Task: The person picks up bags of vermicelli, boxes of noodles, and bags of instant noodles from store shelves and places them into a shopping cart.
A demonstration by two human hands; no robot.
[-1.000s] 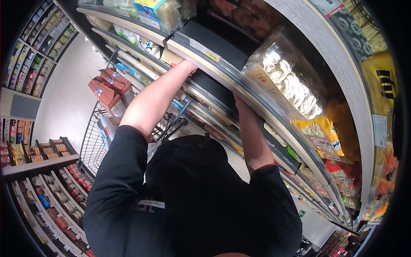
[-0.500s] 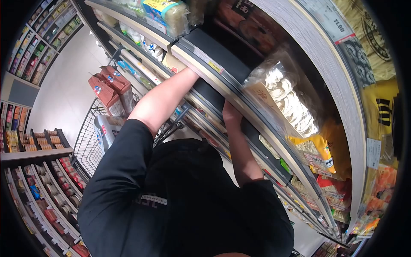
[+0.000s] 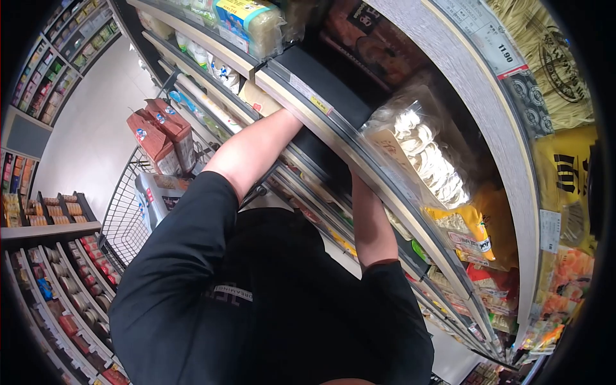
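My left forearm (image 3: 256,151) reaches under the edge of a shelf (image 3: 301,99), and the hand itself is hidden behind that edge. Farther right, my right forearm (image 3: 373,224) goes in beneath the same shelf board, its hand also out of sight. What either hand touches cannot be seen. On the board above stand a clear bag of pale coiled noodles (image 3: 433,157) and a yellow packet (image 3: 462,228). A clear bag with a blue and yellow label (image 3: 253,25) lies at the upper left of the shelf.
A wire shopping cart (image 3: 122,221) stands at the left, holding two red-brown packages (image 3: 160,138) and a grey-white pack (image 3: 157,196). More stocked shelves (image 3: 70,289) line the far left. Noodle packs and a price tag (image 3: 491,42) show on the upper shelf at right.
Both arms have gone deeper under the shelf; the right wrist, visible before, is now hidden. The view has shifted slightly.
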